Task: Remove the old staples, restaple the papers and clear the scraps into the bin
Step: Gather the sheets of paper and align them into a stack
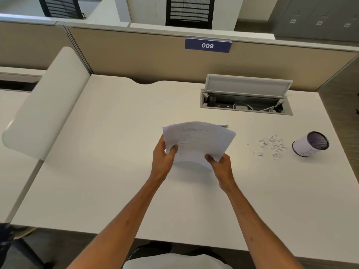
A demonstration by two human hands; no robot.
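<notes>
While the table is carrying every loose item, the papers are serving as the landmark for all positions below. The table is lying beneath the papers, with its open cable hatch beyond them and to the right.

The papers are being held above the table, off its surface, bowing slightly. Their long axis is running from the near edge, at the hands, up and away toward the hatch, leaning a little to the right.

The left hand is gripping the near left corner of the papers, with its thumb on top and its fingers curling over the sheet edge. The right hand is pinching the near right corner in the same manner. Both hands are closed on the papers; neither is free.

The bin, a small cup-shaped container, is lying tilted well to the right of the papers, its mouth facing up and away. The scraps are lying scattered between the papers and the bin, close beside the bin.

A small metallic object, possibly the stapler or remover, is showing just past the far right corner of the papers; it is too hidden to identify.

Judgement: the far corners, where a staple would sit, are pointing away from both hands. The right hand is nearer to the metallic object, the scraps and the bin, so the next reach is likely falling to it.
</notes>
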